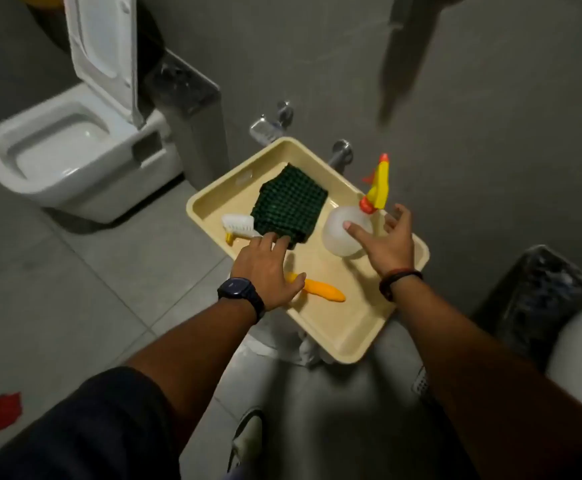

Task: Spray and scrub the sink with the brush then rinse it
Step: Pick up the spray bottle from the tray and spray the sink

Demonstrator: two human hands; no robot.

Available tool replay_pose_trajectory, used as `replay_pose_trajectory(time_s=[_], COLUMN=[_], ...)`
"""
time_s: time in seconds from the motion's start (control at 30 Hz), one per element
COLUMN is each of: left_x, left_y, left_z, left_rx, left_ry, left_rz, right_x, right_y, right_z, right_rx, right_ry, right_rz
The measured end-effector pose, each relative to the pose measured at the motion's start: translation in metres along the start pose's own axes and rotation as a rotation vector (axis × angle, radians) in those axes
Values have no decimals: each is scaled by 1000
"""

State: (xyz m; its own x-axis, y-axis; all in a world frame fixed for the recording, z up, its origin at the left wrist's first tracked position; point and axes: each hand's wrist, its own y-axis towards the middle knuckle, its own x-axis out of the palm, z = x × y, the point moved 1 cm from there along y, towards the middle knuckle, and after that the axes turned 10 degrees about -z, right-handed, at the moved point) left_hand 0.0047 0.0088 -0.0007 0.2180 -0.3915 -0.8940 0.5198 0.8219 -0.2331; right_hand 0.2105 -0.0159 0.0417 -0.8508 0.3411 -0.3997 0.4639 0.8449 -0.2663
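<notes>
A beige tray (345, 337) holds a brush with white bristles (236, 224) and an orange handle (324, 292), a folded dark green cloth (291, 202), and a clear spray bottle (343, 233) with a yellow and red trigger head (379, 183). My left hand (265, 271) lies flat over the middle of the brush, fingers spread, touching the cloth's near edge. My right hand (388, 242) is open beside the bottle, with the thumb against its side. No sink basin shows clearly.
A white toilet (74, 157) with its lid up stands at the left. Chrome wall fittings (272, 124) sit behind the tray. A dark bin with a liner (539, 292) is at the right. A white object (580, 344) is at the right edge. Grey floor tiles lie below.
</notes>
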Motion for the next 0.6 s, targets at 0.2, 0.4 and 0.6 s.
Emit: replay_pose_trajectory(time_s=[0.2, 0.4, 0.6], left_x=[23, 20, -2], left_y=[15, 15, 5], left_z=[-24, -21, 6], left_rx=[34, 66, 172], left_ry=[59, 62, 150], left_rz=[57, 92, 32], right_x=[23, 26, -2], right_y=[58, 73, 33], right_z=[-5, -14, -49], right_rx=[-110, -193, -437], right_ry=[32, -56, 45], right_rz=[-39, 5, 106])
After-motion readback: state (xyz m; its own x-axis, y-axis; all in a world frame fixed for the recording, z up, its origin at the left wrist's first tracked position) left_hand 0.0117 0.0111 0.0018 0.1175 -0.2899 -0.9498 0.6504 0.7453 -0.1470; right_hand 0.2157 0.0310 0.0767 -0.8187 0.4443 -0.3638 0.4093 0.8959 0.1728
